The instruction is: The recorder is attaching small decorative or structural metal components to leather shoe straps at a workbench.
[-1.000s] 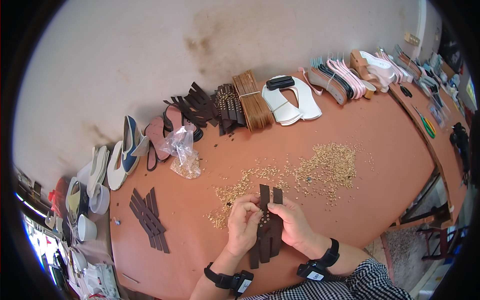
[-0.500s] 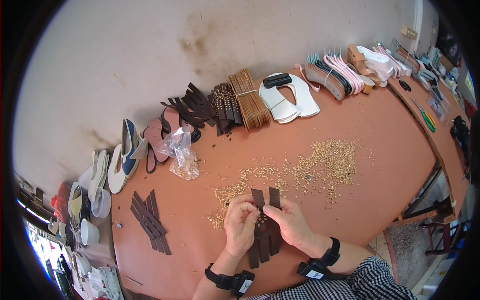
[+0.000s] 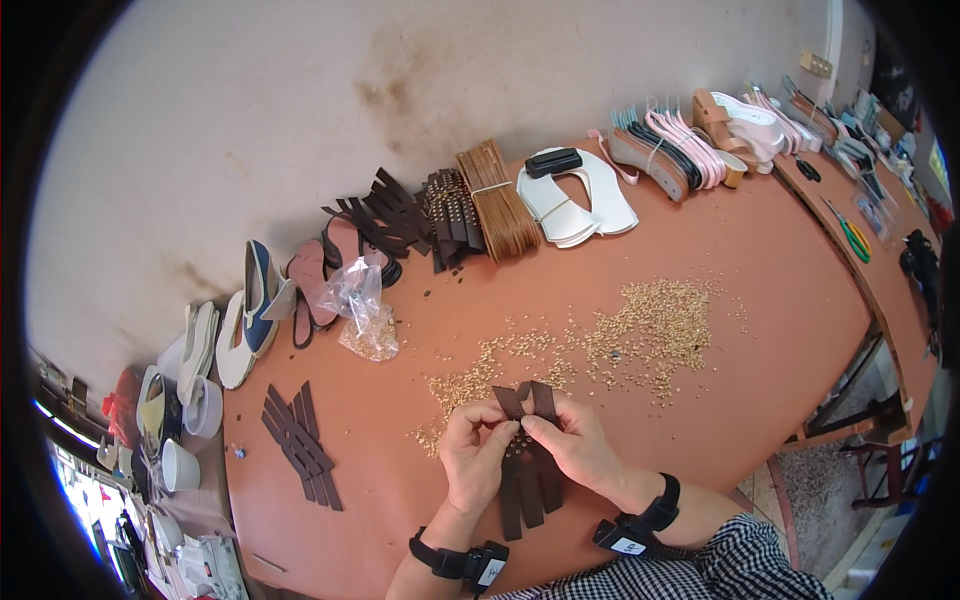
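My left hand [image 3: 475, 455] and my right hand [image 3: 582, 448] hold a dark brown slitted strap piece [image 3: 530, 497] between them, over the near part of the table. Thumbs and fingers pinch it on either side of its middle. Two strap ends stick up past the fingers, and several strips hang down toward me. Small gold studs dot the piece just below the thumbs. What lies right under the fingertips is hidden. Beyond my hands, loose gold studs [image 3: 655, 325] spread across the tabletop. Off to the left lie similar brown strap pieces [image 3: 298, 445], overlapping.
Along the wall stand studded brown straps [image 3: 452, 215], a tan strip bundle [image 3: 497, 200], white sole shapes [image 3: 610, 205] and wedge soles [image 3: 655, 165]. A plastic bag of studs [image 3: 370, 330] sits left of centre. Green-handled pliers [image 3: 855, 240] lie at the right; white bowls [image 3: 180, 465] stand left.
The upper strap ends have tilted inward and lower, closer together between my fingers. Both hands have shifted only slightly and keep their pinch on the strap piece.
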A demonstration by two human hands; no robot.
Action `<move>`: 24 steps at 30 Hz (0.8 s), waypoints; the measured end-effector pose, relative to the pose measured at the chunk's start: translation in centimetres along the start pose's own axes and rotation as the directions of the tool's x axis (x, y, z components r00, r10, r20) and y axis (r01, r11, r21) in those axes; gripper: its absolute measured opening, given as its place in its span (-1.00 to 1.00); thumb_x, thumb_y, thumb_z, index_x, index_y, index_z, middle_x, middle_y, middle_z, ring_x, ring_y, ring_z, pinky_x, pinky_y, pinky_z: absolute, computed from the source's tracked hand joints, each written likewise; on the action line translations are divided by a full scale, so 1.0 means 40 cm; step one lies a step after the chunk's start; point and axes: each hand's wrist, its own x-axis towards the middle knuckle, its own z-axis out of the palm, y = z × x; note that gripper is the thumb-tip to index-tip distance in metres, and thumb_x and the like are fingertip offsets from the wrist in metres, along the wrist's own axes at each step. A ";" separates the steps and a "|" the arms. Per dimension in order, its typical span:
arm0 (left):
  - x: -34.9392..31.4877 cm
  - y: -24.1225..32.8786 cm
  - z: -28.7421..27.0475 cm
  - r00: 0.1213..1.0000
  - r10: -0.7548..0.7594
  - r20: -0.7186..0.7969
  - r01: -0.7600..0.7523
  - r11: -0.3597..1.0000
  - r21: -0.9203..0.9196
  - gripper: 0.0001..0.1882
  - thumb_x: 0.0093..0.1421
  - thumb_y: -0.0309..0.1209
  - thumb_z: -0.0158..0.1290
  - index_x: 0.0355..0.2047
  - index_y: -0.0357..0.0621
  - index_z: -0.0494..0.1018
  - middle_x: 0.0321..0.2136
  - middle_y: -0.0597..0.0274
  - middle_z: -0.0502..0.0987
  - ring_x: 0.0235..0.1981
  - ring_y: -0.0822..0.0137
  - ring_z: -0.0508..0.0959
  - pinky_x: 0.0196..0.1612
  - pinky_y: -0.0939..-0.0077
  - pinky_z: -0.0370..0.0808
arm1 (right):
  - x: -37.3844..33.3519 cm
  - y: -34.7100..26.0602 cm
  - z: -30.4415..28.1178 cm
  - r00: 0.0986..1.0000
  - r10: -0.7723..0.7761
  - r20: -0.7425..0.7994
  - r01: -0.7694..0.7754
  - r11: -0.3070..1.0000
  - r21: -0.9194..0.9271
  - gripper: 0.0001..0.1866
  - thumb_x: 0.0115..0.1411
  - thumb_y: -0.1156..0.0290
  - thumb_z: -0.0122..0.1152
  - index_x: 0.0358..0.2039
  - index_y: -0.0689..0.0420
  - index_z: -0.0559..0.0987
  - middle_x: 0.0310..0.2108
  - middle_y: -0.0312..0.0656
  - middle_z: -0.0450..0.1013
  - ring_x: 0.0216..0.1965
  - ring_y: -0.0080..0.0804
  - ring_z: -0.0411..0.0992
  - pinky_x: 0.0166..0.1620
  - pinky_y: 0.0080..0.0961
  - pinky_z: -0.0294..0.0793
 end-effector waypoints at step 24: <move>0.008 0.001 -0.026 0.979 -0.206 0.010 0.203 0.955 -0.215 -0.75 -0.01 -0.76 0.00 -0.48 -0.19 0.19 -0.44 0.23 0.40 -0.41 0.48 0.44 -0.35 0.60 0.48 | 0.008 -0.028 -0.006 0.980 0.189 0.059 -0.191 0.981 0.032 -0.90 0.12 0.56 0.07 -0.31 0.22 0.47 -0.39 -0.38 0.39 -0.37 -0.66 0.33 -0.29 -0.66 0.39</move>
